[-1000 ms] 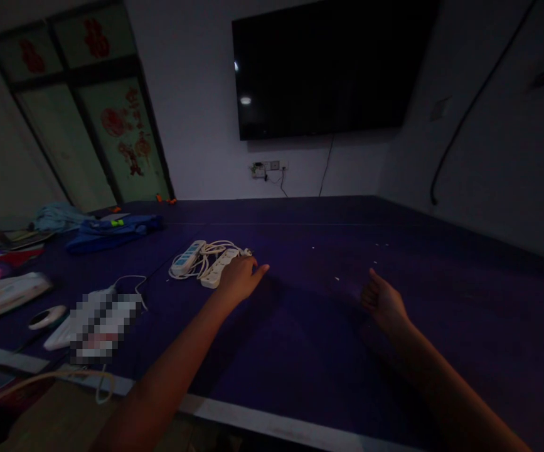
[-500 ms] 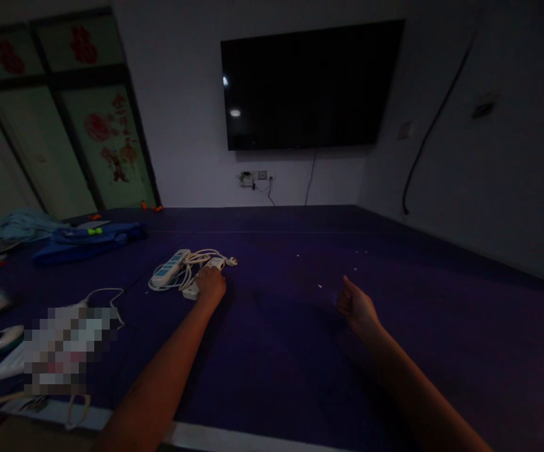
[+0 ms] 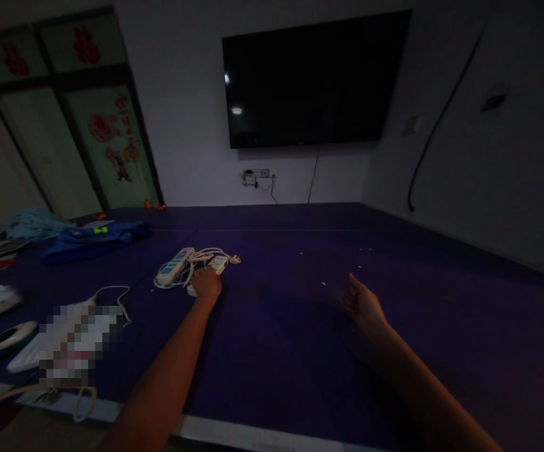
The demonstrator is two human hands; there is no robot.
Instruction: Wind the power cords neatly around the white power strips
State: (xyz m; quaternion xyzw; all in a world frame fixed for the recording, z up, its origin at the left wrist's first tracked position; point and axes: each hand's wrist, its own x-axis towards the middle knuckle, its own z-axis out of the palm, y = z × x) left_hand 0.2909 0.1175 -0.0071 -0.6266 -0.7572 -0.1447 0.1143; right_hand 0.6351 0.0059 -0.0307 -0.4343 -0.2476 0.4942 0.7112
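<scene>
We list: one long white plastic power strip [image 3: 218, 264], on a broad purple surface [image 3: 272, 351], our left hand [image 3: 207, 284] over it, grip indeterminable; one white, blue-faced power strip [image 3: 176, 266] alongside; our right hand [image 3: 362, 304], clenched; red "福" character [image 3: 86, 45], upper pane.

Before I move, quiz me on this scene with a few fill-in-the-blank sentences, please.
The hand over the white power strip is the person's ____ one.
The right hand is curled into a ____, thumb up.
The other power strip has a panel coloured ____.
The black television is mounted on the ____.

Missing words: left; fist; blue; wall.
</scene>
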